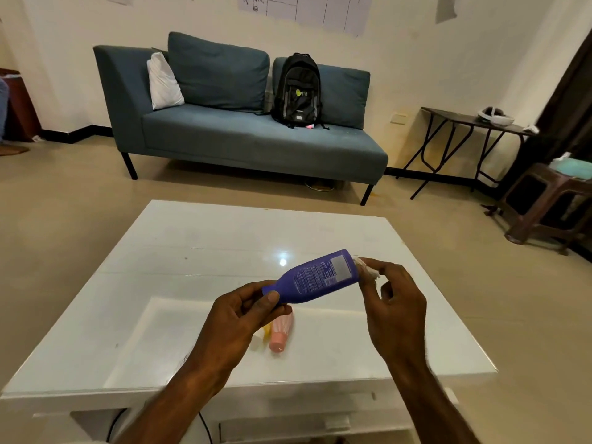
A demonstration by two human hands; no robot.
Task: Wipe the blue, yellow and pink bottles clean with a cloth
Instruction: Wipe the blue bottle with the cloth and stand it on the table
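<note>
My left hand (243, 315) grips the cap end of the blue bottle (315, 276), which is held tilted above the white table (160, 299), its base pointing up and right. My right hand (392, 302) pinches a small white cloth (368, 269) against the bottle's base. The pink bottle (282, 333) lies on the table below my left hand. Beside it, on its left, only a sliver of the yellow bottle (266, 331) shows; the rest is hidden behind my left hand.
A blue sofa (250, 139) with a black backpack (299, 91) and a white pillow stands beyond the table. A dark folding side table (464, 123) and a brown stool (544, 203) are at the right. Tan floor surrounds the table.
</note>
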